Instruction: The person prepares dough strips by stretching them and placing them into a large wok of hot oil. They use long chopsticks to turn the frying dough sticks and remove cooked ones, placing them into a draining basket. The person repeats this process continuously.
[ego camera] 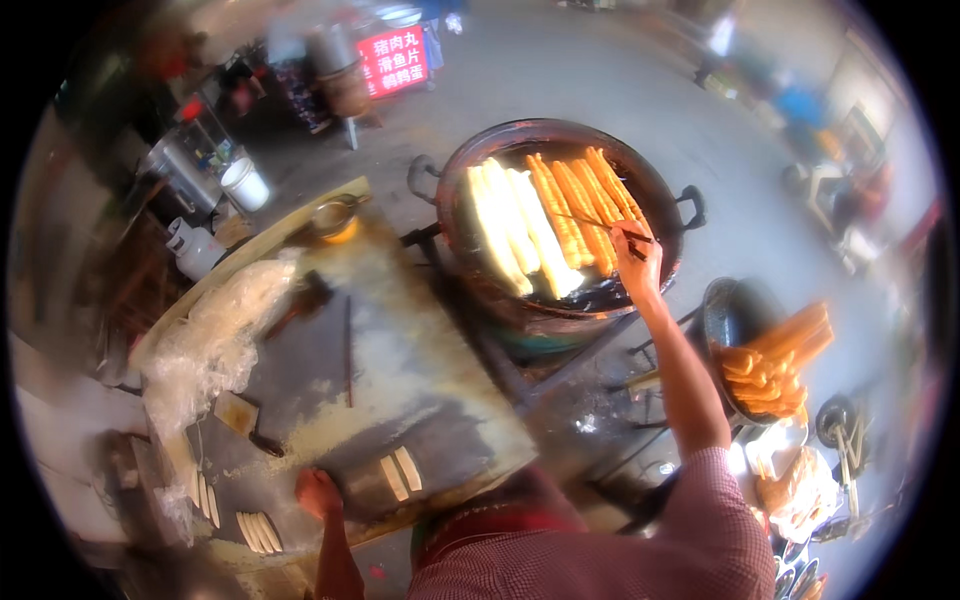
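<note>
My right hand point(637, 262) grips a pair of long cooking chopsticks point(589, 220) over a wide black wok point(448, 184) of dark oil. The chopstick tips reach across golden fried dough sticks point(574, 214) on the wok's right side. Pale dough sticks point(510, 232) float side by side on the left, bright with glare. My left hand point(319, 493) rests as a closed fist on the worktable point(420, 315) near its front edge. Two raw dough strips point(401, 474) lie to its right, and several more point(259, 532) to its lower left.
A cleaver point(238, 414), a thin rod point(348, 352) and crumpled clear plastic sheeting point(217, 330) lie on the table. A small bowl point(334, 217) sits at its far corner. Right of my arm, a basin point(724, 300) holds fried dough sticks. A gas cylinder point(196, 251) stands beyond the table.
</note>
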The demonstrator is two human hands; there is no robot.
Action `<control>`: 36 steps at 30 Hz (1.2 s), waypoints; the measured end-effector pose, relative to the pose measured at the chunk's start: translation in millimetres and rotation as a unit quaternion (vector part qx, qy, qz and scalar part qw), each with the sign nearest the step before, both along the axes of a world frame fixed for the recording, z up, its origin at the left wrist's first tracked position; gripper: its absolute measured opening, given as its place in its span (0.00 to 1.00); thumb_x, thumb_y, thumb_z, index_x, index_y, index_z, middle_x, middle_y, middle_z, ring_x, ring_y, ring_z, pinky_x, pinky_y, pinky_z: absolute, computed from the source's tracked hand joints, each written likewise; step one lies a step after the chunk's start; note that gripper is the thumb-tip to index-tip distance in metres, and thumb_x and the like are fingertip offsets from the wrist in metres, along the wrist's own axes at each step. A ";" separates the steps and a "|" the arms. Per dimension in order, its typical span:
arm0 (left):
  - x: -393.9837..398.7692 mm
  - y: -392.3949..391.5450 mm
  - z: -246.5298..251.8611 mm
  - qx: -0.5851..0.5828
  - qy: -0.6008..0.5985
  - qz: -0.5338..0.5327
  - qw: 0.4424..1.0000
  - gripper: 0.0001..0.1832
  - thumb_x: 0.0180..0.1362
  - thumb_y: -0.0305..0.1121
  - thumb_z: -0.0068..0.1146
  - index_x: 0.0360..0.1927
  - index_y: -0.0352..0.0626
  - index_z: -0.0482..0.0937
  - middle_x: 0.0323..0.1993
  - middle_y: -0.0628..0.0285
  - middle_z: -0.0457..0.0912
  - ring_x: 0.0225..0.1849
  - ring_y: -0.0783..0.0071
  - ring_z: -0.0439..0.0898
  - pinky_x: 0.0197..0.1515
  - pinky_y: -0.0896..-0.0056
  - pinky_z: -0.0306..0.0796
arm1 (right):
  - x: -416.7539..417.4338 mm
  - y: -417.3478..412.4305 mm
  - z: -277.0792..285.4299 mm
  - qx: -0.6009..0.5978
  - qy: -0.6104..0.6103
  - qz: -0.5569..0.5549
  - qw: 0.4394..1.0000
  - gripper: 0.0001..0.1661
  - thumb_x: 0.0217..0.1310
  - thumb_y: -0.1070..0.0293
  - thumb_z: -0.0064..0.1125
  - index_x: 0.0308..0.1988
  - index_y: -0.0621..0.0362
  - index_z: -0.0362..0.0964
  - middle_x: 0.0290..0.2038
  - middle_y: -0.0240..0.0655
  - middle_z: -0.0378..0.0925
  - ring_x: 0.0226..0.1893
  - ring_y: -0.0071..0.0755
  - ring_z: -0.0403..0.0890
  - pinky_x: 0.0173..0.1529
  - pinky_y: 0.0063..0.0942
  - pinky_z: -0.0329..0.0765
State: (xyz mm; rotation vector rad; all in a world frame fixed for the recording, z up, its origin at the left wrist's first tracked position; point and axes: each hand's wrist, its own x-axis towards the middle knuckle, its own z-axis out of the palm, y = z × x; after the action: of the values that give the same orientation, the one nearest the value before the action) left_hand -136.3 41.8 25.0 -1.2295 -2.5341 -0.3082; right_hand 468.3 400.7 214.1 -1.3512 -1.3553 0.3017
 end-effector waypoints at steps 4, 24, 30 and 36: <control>0.6 1.6 7.7 0.016 -0.020 -0.003 1.000 0.11 0.63 0.35 0.54 0.27 0.43 0.75 0.29 0.51 0.80 0.34 0.46 0.80 0.38 0.43 0.71 | -11.4 8.5 -13.8 0.061 -0.055 0.005 0.997 0.07 0.70 0.71 0.64 0.43 0.63 0.81 0.33 0.36 0.84 0.31 0.24 0.84 0.38 0.25 0.78; -23.3 -15.7 22.8 0.048 -0.100 -0.175 0.978 0.10 0.64 0.33 0.56 0.28 0.43 0.71 0.28 0.53 0.76 0.35 0.45 0.77 0.38 0.44 0.69 | -72.2 -5.3 -36.7 0.014 -0.009 -0.106 0.994 0.17 0.69 0.61 0.64 0.41 0.66 0.84 0.33 0.41 0.88 0.34 0.31 0.88 0.43 0.28 0.83; -19.3 -16.7 14.6 0.053 -0.081 -0.155 0.983 0.10 0.63 0.32 0.55 0.28 0.42 0.70 0.28 0.53 0.76 0.34 0.45 0.77 0.37 0.43 0.69 | -89.2 -14.4 -17.8 -0.019 -0.144 -0.052 0.988 0.11 0.70 0.67 0.61 0.42 0.63 0.83 0.32 0.44 0.86 0.34 0.42 0.89 0.41 0.33 0.81; -76.4 -41.4 -111.5 0.100 0.000 -0.208 0.973 0.10 0.63 0.32 0.55 0.28 0.42 0.70 0.27 0.52 0.76 0.34 0.44 0.77 0.37 0.43 0.69 | -87.6 -13.7 -6.6 0.010 -0.093 -0.015 0.996 0.10 0.70 0.69 0.62 0.42 0.66 0.83 0.34 0.38 0.87 0.37 0.37 0.89 0.45 0.30 0.82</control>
State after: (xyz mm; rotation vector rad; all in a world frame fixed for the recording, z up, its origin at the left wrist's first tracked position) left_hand -212.7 0.4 -86.4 -1.6642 -2.1581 -0.6396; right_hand 380.7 387.1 207.5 -1.4082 -1.4864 0.1444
